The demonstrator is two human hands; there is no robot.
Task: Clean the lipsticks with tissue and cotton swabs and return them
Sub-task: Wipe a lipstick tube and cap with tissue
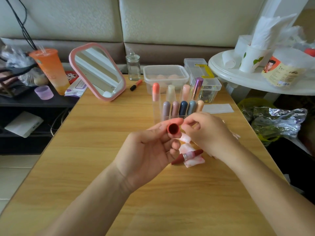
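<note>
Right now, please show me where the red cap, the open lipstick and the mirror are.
red cap [173, 128]: head view, on its dark open mouth.
open lipstick [186, 156]: head view, on its silver middle part.
mirror [98, 71]: head view, on the glass.

a home living room: cushioned sofa [153, 23] behind a wooden table [102, 133] with makeup mirror [98, 71].

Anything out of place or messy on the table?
Uncapped dark red lipstick lies on its side on a pink-stained tissue below the right hand; the left hand holds a red cap. An orange-ended stick lies loose beside the mirror, outside the clear organizer. Nothing looks spilled or broken.
</note>
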